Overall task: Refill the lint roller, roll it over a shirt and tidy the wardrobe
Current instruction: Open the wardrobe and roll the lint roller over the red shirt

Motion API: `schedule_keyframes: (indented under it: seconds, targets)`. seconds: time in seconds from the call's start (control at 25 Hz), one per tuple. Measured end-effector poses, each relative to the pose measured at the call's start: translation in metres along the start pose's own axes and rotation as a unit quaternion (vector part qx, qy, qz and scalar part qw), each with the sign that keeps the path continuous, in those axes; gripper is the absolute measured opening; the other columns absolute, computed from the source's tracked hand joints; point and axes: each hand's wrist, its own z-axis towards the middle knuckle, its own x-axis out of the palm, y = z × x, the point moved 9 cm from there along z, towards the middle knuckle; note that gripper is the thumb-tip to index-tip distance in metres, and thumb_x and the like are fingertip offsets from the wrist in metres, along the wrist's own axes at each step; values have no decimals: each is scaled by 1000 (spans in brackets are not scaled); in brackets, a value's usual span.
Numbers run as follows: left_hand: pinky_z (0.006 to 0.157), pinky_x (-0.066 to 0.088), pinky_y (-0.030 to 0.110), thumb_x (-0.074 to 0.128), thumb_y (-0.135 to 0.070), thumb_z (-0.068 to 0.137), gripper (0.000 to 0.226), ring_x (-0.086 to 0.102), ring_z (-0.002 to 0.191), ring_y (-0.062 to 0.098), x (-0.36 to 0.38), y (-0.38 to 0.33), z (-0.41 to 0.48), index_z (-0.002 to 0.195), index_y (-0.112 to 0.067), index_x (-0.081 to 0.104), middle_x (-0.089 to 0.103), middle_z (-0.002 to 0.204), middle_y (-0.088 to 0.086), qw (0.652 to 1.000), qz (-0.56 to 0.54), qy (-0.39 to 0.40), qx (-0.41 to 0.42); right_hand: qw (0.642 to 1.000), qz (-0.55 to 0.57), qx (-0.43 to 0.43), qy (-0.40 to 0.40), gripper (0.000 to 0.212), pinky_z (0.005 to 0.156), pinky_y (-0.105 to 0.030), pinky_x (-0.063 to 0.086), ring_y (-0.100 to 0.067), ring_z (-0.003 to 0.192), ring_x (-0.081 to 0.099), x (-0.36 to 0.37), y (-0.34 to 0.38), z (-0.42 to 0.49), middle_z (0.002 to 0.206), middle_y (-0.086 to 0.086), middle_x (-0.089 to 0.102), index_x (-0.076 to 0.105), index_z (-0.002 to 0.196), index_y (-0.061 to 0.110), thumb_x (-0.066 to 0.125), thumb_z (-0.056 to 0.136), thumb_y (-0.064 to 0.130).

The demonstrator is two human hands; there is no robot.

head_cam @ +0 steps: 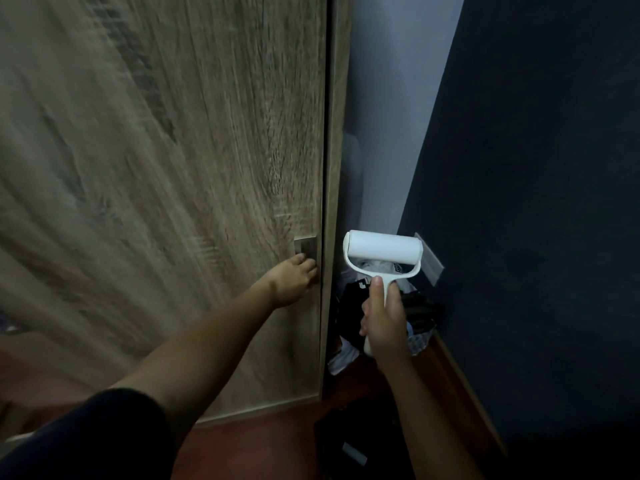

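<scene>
My right hand (384, 320) is wrapped round the white handle of the lint roller (382, 252), just right of the wardrobe door (173, 168) edge. I judge it light, rigid plastic with a tacky roll, so I'd hold the handle only. The handle points up and the roll lies crosswise. My left hand (294, 280) curls on the door's metal pull (304, 247).

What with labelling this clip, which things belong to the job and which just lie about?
Job: lint roller in the right hand; wardrobe door; its handle, gripped by the left hand.
Lying about: heap of clothes on the floor; grey plate on the dark wall.
</scene>
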Motion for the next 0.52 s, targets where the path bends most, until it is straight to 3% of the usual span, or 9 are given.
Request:
schedule_keyframes:
  seconds: [0.12, 0.2, 0.28, 0.36, 0.44, 0.52]
  targets:
    - [104, 31, 40, 31, -17, 96, 41, 44, 121, 31, 3, 10, -4, 125, -1, 54, 50, 134, 13, 999, -40, -29, -6, 1000, 6, -9, -9, 22, 46, -25, 32, -4, 43, 37, 10, -7, 10, 55, 6, 41, 49, 81, 27, 42, 94, 44]
    - [79, 47, 31, 32, -19, 85, 43, 60, 91, 22, 4, 14, -8, 90, -12, 74, 69, 100, 4, 996, -69, -47, -2, 1000, -4, -13, -8, 24, 50, -26, 33, -6, 47, 39, 17, -11, 11, 55, 11, 43, 52, 80, 35, 42, 83, 57]
    - [63, 47, 25, 33, -24, 76, 44, 61, 70, 18, 12, 15, -13, 63, -17, 74, 70, 77, 0, 996, -22, -86, -18, 1000, -4, -15, 7, 24, 49, -27, 32, -6, 46, 38, 27, -11, 12, 49, 12, 42, 53, 79, 39, 41, 79, 60]
    - [62, 47, 25, 40, -29, 74, 37, 61, 70, 17, 29, 16, -24, 59, -21, 73, 70, 77, -2, 997, -26, -68, -32, 999, -12, -24, 25, 23, 53, -26, 34, -3, 52, 40, 38, -10, 9, 55, 16, 44, 55, 87, 47, 40, 78, 63]
    - [66, 47, 27, 49, -32, 75, 28, 61, 78, 16, 41, 19, -43, 64, -26, 74, 71, 85, -4, 997, -39, -51, -39, 999, -18, -30, 39, 32, 59, -25, 36, -1, 60, 42, 49, -9, 7, 65, 18, 46, 55, 99, 43, 41, 80, 65]
    - [80, 45, 33, 48, -29, 86, 27, 58, 99, 21, 57, 20, -62, 87, -24, 75, 67, 110, 2, 997, -42, -49, -45, 998, -25, -31, 47, 34, 59, -28, 37, -3, 57, 43, 63, -10, 0, 63, 17, 47, 53, 99, 31, 42, 85, 60]
